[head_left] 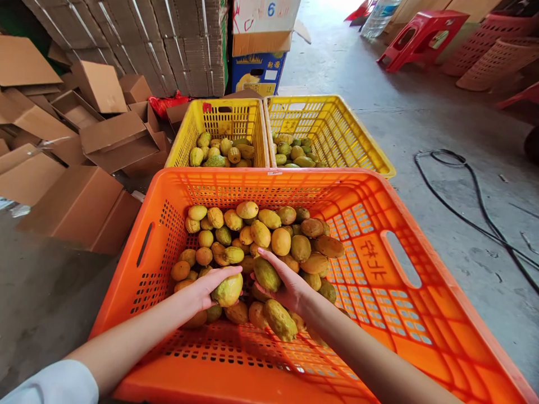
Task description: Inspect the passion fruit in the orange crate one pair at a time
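My left hand (207,287) is closed around a plump yellow-green fruit (228,291). A darker green oval fruit (266,274) is in the grip of my right hand (290,283), with the thumb along its upper side. Both hands are inside a large orange plastic crate (269,367), just above a heap of similar oval fruits (281,242) in yellow, green and brownish tones. Below my right hand lies a long, bumpy yellow-green fruit (280,320). My palms and forearms hide part of the heap. I cannot tell the exact kind of fruit.
Two yellow crates (177,147) (357,137) with similar fruits stand beyond the orange one. Cardboard boxes (76,202) litter the floor at left, near stacked flattened cardboard (168,50). A black hose (475,191) lies at right; a red stool (425,36) stands behind.
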{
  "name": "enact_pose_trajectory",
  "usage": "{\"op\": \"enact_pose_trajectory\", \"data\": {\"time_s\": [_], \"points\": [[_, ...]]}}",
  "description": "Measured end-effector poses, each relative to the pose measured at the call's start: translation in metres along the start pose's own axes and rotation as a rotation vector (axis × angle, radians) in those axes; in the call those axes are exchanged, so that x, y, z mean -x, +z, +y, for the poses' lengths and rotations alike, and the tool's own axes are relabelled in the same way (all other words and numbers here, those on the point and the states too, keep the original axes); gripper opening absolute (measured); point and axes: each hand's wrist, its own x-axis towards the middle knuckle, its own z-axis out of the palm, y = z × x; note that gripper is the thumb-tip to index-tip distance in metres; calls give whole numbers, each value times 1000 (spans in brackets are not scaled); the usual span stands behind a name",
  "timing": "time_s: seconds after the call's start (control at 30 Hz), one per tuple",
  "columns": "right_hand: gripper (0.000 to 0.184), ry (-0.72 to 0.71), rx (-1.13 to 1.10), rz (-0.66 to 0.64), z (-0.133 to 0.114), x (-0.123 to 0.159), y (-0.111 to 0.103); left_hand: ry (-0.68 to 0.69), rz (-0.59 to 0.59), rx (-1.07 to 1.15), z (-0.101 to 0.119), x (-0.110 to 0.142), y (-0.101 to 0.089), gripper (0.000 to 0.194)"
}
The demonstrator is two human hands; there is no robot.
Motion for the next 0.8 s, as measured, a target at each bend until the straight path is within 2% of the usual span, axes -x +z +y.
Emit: {"op": "enact_pose_trajectory", "data": {"time_s": [0.1,0.17,0.27,0.37,0.43,0.6,0.8], "points": [[18,68,1,-18,0,1,1,22,-61,-38,-4,0,2,13],[20,150,-29,-41,-1,0,1,27,-71,-33,-5,1,2,12],[34,233,-106,-90,-2,-1,0,101,-27,-23,-5,1,1,14],[34,235,-154,-82,-4,-2,0,178,-5,-1,-5,-2,-1,15],[32,228,-169,-52,-5,-3,0,143,-40,23,-5,-3,-2,14],[31,193,-210,11,-1,-5,-2,-47,-61,72,-2,-2,0,23],[15,71,-190,124,2,-4,0,-136,-95,140,1,2,3,38]]}}
